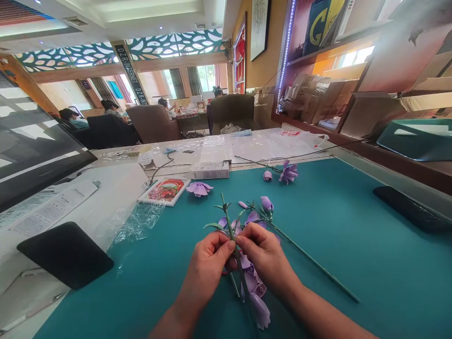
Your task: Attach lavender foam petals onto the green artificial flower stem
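Both my hands meet over a teal work mat (pixel 353 245). My left hand (pixel 208 263) and my right hand (pixel 263 256) pinch a green artificial flower stem (pixel 235 245) from either side, with purple foam petals (pixel 254 294) hanging below them. A second long green stem (pixel 310 259) with a purple bud (pixel 267 204) lies beside my right hand and runs to the lower right. Further up the mat are a loose purple flower (pixel 199 188) and a stemmed purple flower (pixel 288 172). Some petals are hidden under my hands.
A framed colourful picture (pixel 164 190) in clear plastic and a white box (pixel 210 170) stand at the mat's far edge. Black slabs lie at left (pixel 65 254) and right (pixel 406 207). A monitor (pixel 31 141) stands at left, shelves at right, and seated people (pixel 111 110) beyond.
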{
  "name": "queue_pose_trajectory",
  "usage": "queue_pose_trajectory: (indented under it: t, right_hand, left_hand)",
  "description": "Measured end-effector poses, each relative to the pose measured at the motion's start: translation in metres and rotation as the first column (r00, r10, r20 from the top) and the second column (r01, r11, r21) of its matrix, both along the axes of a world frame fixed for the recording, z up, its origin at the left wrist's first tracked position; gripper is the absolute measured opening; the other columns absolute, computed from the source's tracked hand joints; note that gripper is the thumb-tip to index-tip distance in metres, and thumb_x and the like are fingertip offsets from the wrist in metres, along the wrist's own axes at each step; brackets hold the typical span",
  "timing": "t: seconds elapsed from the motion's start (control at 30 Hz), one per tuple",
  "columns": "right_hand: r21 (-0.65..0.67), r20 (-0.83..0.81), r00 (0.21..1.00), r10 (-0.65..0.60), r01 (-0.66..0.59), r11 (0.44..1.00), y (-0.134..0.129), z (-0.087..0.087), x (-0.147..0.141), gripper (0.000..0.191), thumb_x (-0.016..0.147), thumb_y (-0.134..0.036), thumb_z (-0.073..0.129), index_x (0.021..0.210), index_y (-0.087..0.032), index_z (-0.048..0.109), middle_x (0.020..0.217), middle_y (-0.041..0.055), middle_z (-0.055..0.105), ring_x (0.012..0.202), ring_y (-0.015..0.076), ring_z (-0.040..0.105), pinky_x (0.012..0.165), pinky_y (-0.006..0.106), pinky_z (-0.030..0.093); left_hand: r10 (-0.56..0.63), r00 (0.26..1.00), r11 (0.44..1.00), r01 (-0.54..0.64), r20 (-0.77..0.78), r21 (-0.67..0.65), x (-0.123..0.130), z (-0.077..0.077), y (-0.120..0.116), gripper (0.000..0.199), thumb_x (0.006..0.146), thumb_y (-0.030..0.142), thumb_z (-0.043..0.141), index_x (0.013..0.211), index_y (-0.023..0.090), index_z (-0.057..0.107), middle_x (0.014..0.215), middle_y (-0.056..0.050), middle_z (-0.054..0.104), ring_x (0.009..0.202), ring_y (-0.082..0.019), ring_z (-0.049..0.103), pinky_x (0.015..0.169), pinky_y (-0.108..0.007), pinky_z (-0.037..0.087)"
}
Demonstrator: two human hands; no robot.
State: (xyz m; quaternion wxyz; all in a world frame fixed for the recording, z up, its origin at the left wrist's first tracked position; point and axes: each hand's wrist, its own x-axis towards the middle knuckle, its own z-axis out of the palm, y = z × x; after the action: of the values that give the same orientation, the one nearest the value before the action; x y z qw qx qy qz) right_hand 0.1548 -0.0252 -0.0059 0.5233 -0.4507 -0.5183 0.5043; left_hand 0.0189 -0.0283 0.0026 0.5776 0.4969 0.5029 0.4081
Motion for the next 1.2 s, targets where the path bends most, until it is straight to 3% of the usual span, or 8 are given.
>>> queue_pose_trajectory:
  t: [0.1, 0.2, 0.3, 0.4, 0.83, 1.2]
  right_hand:
    - [0.028, 0.019, 0.999, 0.045, -0.046, 0.999, 0.001, 0.000, 0.004, 0.019, 0.076, -0.033, 0.056, 0.063, -0.018, 0.056, 0.058, -0.0026, 0.051, 0.057, 0.0120, 0.046, 0.054, 0.024, 0.038]
    - [0.164, 0.187, 0.982, -0.019, -0.013, 0.986, 0.001, 0.000, 0.009, 0.015, 0.079, -0.027, 0.056, 0.069, -0.018, 0.063, 0.065, 0.0000, 0.060, 0.064, 0.0137, 0.053, 0.059, 0.024, 0.041]
    - [0.320, 0.358, 0.929, -0.094, -0.028, 0.947, 0.001, -0.001, 0.013, 0.014, 0.082, -0.020, 0.055, 0.071, -0.020, 0.063, 0.067, -0.0001, 0.062, 0.064, 0.0135, 0.055, 0.060, 0.024, 0.040]
    - [0.388, 0.435, 0.892, -0.123, -0.062, 0.919, 0.000, 0.000, 0.014, 0.017, 0.084, -0.018, 0.053, 0.069, -0.020, 0.058, 0.065, -0.0004, 0.059, 0.062, 0.0133, 0.053, 0.058, 0.024, 0.038]
    - [0.257, 0.428, 0.899, -0.096, -0.020, 0.966, -0.005, -0.004, 0.006, 0.021, 0.086, -0.021, 0.047, 0.065, -0.021, 0.047, 0.059, -0.0032, 0.048, 0.055, 0.0115, 0.042, 0.051, 0.023, 0.032]
    - [0.299, 0.467, 0.879, -0.097, -0.054, 0.953, -0.002, 0.003, 0.013, 0.016, 0.084, -0.019, 0.051, 0.069, -0.021, 0.055, 0.061, -0.0022, 0.055, 0.057, 0.0126, 0.048, 0.055, 0.024, 0.035]
  left_hand:
    - [-0.006, 0.997, 1.000, 0.007, 0.075, -0.019, -0.001, -0.001, 0.002, 0.031, 0.071, 0.045, 0.069, 0.069, 0.016, 0.058, 0.051, 0.002, 0.058, 0.050, -0.011, 0.052, 0.051, -0.023, 0.041]
    - [-0.019, 0.992, 1.000, 0.022, 0.125, -0.021, -0.002, 0.000, 0.003, 0.032, 0.069, 0.046, 0.070, 0.070, 0.016, 0.059, 0.051, 0.002, 0.058, 0.050, -0.011, 0.051, 0.049, -0.023, 0.040]
    - [-0.024, 0.994, 0.999, 0.026, 0.104, -0.018, -0.002, 0.002, 0.002, 0.031, 0.070, 0.045, 0.070, 0.071, 0.016, 0.058, 0.050, 0.002, 0.058, 0.050, -0.012, 0.052, 0.050, -0.024, 0.040]
    - [-0.034, 0.998, 0.999, 0.035, 0.052, -0.010, -0.001, 0.004, 0.002, 0.029, 0.072, 0.044, 0.067, 0.069, 0.016, 0.058, 0.050, 0.001, 0.058, 0.050, -0.012, 0.052, 0.052, -0.024, 0.040]
    - [-0.021, 0.997, 1.000, 0.021, -0.076, -0.008, -0.001, 0.010, -0.002, 0.025, 0.075, 0.040, 0.064, 0.068, 0.017, 0.058, 0.053, 0.001, 0.057, 0.054, -0.013, 0.052, 0.055, -0.026, 0.042]
    - [-0.051, 0.997, 0.998, 0.052, 0.057, -0.019, -0.001, 0.007, -0.002, 0.026, 0.074, 0.041, 0.066, 0.071, 0.016, 0.059, 0.052, 0.001, 0.058, 0.051, -0.012, 0.049, 0.053, -0.024, 0.038]
